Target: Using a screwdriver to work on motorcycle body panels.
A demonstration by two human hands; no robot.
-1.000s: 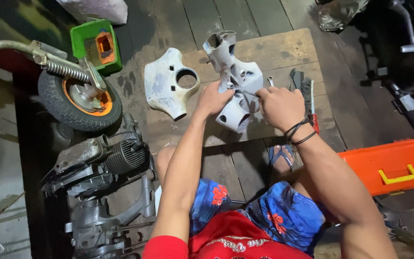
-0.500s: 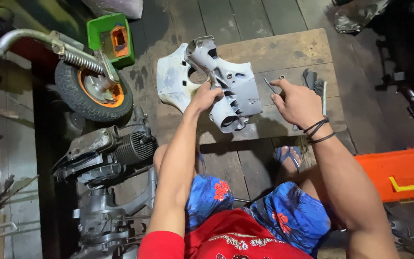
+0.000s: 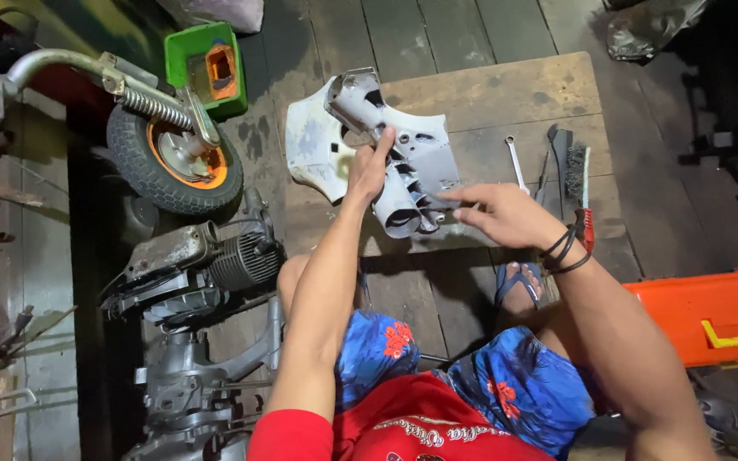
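My left hand (image 3: 371, 166) grips a grey plastic scooter housing (image 3: 424, 158) and holds it tilted above a low wooden board (image 3: 506, 90). My right hand (image 3: 499, 215) reaches in from the right. Its fingertips are at the housing's lower tubular end, with nothing visible in the hand. A white plastic cover (image 3: 311, 149) lies on the board's left end, partly behind the housing. A small spanner (image 3: 515, 162) lies on the board just beyond my right hand.
A wire brush (image 3: 571, 171) and dark tools lie at the board's right. At left are a small wheel with an orange rim (image 3: 168, 162), a green box (image 3: 202, 60) and an engine block (image 3: 207, 265). An orange toolbox (image 3: 711, 312) sits at right.
My right hand has let go of the small spanner, which now lies on the board, and has moved to the housing's lower end. My left hand keeps its hold on the housing.
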